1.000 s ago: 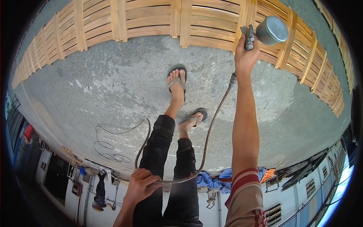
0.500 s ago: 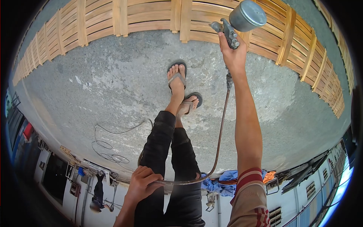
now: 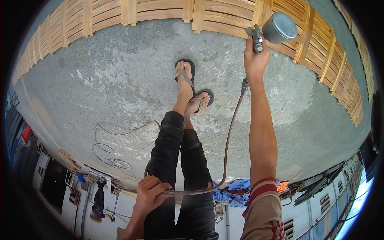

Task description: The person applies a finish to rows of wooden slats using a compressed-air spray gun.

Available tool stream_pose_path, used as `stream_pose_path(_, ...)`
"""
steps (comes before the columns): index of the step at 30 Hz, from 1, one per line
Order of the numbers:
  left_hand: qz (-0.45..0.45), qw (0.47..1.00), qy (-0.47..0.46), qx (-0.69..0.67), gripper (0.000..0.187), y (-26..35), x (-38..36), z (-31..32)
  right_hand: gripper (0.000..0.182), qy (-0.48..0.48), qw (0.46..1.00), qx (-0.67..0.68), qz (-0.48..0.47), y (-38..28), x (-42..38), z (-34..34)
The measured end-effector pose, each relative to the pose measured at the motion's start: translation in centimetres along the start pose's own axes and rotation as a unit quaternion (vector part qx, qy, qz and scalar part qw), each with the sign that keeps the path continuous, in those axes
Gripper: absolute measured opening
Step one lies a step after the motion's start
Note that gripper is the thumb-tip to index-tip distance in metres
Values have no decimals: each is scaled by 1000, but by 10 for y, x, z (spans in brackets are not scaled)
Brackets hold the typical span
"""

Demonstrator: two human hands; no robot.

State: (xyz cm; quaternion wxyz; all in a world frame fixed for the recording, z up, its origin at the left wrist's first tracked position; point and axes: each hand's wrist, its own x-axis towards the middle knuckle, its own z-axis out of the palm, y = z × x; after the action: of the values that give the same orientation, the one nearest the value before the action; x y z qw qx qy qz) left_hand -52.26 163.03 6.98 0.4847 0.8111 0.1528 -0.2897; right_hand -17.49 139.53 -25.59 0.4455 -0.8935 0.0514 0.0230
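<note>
My right hand is wrapped round a spray gun with a round metal paint cup on its side. Its nozzle points left, over the near edge of the slatted wooden panels. From the gun's lower end a brown air hose hangs down and curves back across my legs. Near my left thigh, my left hand is closed on that hose. Part of the hose behind my left leg is hidden.
My sandalled feet stand on the concrete floor. Loops of hose lie on the floor to the left. Blue cloth lies near the wall behind me. Another person is in the background at lower left.
My right hand and the spray gun have moved to the right and slightly down in view. The panels sit a little higher in view. My left hand keeps hold of the hose.
</note>
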Motion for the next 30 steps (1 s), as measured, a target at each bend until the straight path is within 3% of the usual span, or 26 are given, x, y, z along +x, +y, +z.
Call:
stream_pose_path(3, 2, 1000, 6, -1, 37, -4, -6, 4, 22, -49, 997, 59, 4, 0, -15, 8)
stream_pose_path(8, -2, 1000, 14, -8, 36, -10, -14, 8, 24, -127, 968, 188, 111, -32, -40, 5)
stream_pose_path(15, -7, 1000, 8, -7, 36, -19, -25, 12, 25, -27, 998, 43, 21, -2, -43, -5)
stream_pose_path(17, -3, 1000, 8, -4, 36, -21, -26, 12, 38, 6, 1000, -4, 1, -4, -42, -15)
stream_pose_path(18, -1, 1000, 8, -3, 36, -22, -27, 13, 37, 30, 998, -48, -22, -5, -43, -19)
stream_pose_path(21, 6, 1000, 9, -4, 37, -28, -30, 14, 37, 62, 995, -81, -18, 6, -47, -25)
stream_pose_path(25, 12, 1000, 1, -3, 37, -32, -33, 13, 40, 28, 998, -62, 7, 8, -58, -25)
stream_pose_path(27, 13, 1000, 4, -6, 37, -34, -36, 13, 24, 12, 999, 23, 24, 20, -65, -13)
stream_pose_path(30, 15, 1000, 2, -11, 37, -36, -41, 12, 23, -56, 978, 172, 107, 6, -77, -3)
